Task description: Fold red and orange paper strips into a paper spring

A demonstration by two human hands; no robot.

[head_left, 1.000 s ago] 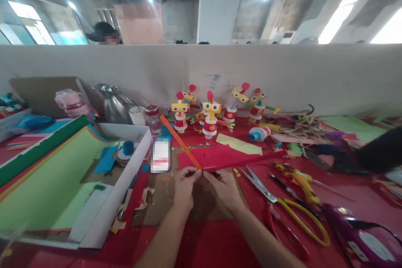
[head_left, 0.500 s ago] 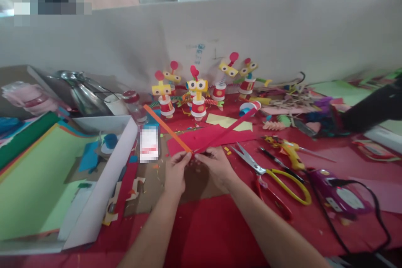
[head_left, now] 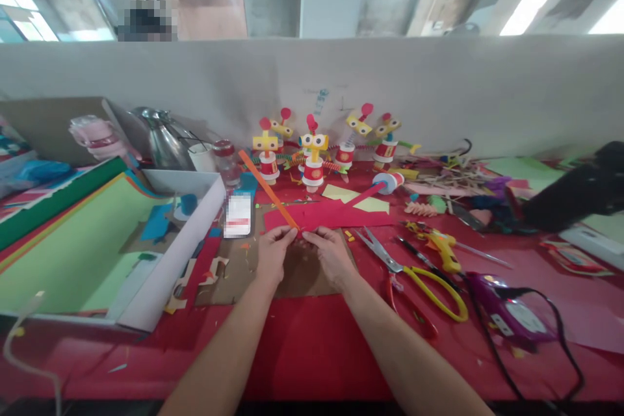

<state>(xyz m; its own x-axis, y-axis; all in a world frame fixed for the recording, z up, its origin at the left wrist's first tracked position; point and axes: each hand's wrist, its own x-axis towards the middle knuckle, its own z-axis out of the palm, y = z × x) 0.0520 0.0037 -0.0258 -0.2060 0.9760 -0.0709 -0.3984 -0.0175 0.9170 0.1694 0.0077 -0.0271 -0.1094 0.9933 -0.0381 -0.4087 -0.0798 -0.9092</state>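
I am holding two narrow paper strips at the centre of the frame: one orange strip [head_left: 269,190] and one red strip [head_left: 363,197]. The orange strip is looking flat and bright, slanting toward the upper left; the red strip is slanting toward the upper right, over one red sheet [head_left: 375,217]. Their near ends are meeting between my left hand [head_left: 273,252] and my right hand [head_left: 332,255], both pinching narrowly, thumb against finger; my grip is hiding how the ends are overlapping. One brown cardboard piece [head_left: 234,283] is lying beneath. Above centre, five figures [head_left: 312,171] with yellow heads and red discs are standing, and one cup [head_left: 387,183] is lying on its side to their right. Right of centre, one pair of yellow-handled scissors [head_left: 396,266], one red-handled tool [head_left: 422,320], one yellow glue gun [head_left: 446,253] and one purple device [head_left: 511,312] are lying. At the left, one white box [head_left: 180,260] is holding coloured sheets [head_left: 102,234]; beyond it, one steel jug [head_left: 166,143] is standing.
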